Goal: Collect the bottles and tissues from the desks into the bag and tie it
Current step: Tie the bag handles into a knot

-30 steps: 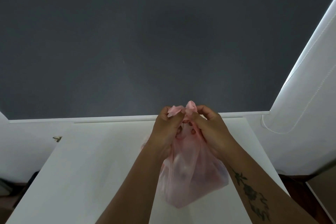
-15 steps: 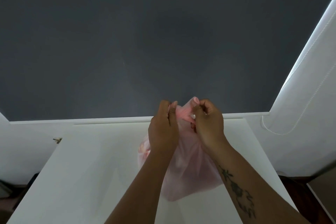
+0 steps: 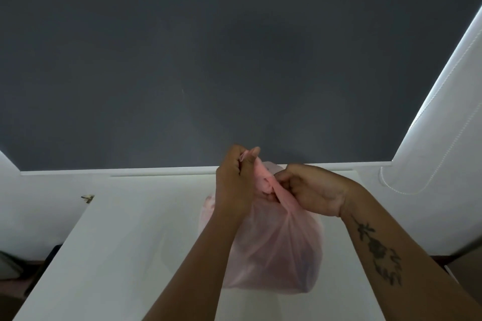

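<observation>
1. Head view: white desk (image 3: 125, 242) under a dark grey wall; the pink bag (image 3: 276, 255) sits at centre.
2. Since a second ago the hands have drawn apart, stretching the twisted bag mouth, so the knot looks to be tightening.
3. Left hand (image 3: 234, 185), fisted on one end, pulls toward 11 o'clock.
4. Right hand (image 3: 310, 193), clamped on the other, pulls toward 3 o'clock.

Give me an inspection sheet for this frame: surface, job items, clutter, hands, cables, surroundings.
Surface: white desk top, bare apart from the bag.
Job's things: translucent pink plastic bag on the desk, neck gathered; contents not discernible; no loose bottles or tissues seen.
Clutter: nothing seen.
Grippers: left hand pinches one pink handle strip upward; right hand grips the other strip at the neck.
Cables: white beaded blind cord looping at right.
Surroundings: dark grey wall; white roller blind at right.
</observation>
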Tool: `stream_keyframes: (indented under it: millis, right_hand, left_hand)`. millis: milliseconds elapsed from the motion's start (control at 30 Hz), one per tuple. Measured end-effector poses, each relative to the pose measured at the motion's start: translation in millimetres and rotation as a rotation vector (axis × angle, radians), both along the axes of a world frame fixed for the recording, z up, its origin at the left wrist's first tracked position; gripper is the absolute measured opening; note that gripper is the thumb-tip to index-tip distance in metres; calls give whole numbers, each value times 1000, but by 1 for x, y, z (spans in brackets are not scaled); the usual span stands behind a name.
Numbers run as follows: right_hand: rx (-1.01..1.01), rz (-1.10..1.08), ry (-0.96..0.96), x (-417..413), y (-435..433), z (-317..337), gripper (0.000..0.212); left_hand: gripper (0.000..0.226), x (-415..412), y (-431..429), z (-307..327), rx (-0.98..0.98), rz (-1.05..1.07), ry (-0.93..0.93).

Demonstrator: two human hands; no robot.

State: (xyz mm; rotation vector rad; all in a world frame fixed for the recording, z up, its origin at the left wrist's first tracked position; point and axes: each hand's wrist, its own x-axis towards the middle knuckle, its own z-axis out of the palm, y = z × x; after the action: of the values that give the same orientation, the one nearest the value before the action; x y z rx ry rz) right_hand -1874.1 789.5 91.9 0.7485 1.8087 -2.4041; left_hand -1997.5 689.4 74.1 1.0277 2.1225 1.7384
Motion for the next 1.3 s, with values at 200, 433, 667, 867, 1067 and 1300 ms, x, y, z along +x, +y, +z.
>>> stream_keyframes:
  millis: [200,433,667,867,1067,1300]
  right_hand:
    - [317,-20,-2,15,-7,-6,18]
    - [962,-223,156,10,-32,-11,31]
    - [1251,-256,199,10,-29,-30,22]
    - [711,-556,228,12,-37,-14,15]
    - [243,-695,323,18,-28,-9,37]
    - [21,-863,383,24,-16,-15,41]
  left_hand:
    - [31,3,8,-4,-71,41,-203]
    - [37,2,15,-9,-161,26,-551]
    - [35,1,10,-6,-163,-138,-785]
    - [30,-3,9,-8,-96,-102,-553]
    - [34,-9,-2,-17,-91,189,-293]
    - [35,-34,-14,-30,-24,320,-270]
